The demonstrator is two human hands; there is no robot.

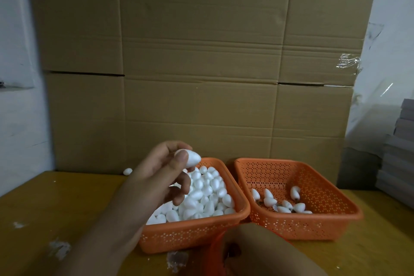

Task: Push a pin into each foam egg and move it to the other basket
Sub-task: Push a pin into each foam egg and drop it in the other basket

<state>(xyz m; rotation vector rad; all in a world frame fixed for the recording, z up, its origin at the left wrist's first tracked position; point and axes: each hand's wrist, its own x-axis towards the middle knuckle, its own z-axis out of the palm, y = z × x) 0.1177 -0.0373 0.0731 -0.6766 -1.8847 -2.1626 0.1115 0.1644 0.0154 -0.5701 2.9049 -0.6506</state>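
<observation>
**Q:** Foam egg (pixel 189 158) — where is it right now?

**Me:** White, pinched in my left hand (pixel 161 177), thumb and fingertips curled round it, held up above the back-left corner of the left basket (pixel 192 236). No pin in it that I can see.

**Q:** Right hand?

**Me:** My right hand (pixel 257 251) is low at the bottom edge, just in front of the two baskets, over something red-orange I can't identify. Blurry and dark there. Can't tell if those fingers are apart or clamped on a pin. No pin visible.

**Q:** Progress?

**Me:** Early, I'd judge. Right basket (pixel 331 226) holds only a handful of done eggs (pixel 282 203), roughly eight or nine, lying loose on the floor of it, a few with small dark bits at one end, probably the pins. Left basket is still heaped with plain eggs (pixel 208 195), dozens, nearly to the rim. So most of the job is left.

**Q:** Step in hand?

**Me:** Egg picked, pin not yet in, is my read. Then it goes right.

**Q:** Containers?

**Me:** Both orange perforated plastic, side by side, touching or nearly so at the near corners, on a yellowish wooden table (pixel 56 208).

**Q:** Strays?

**Me:** One stray egg (pixel 127 171) on the table, behind my left hand, against the cardboard boxes (pixel 201 63).
</observation>
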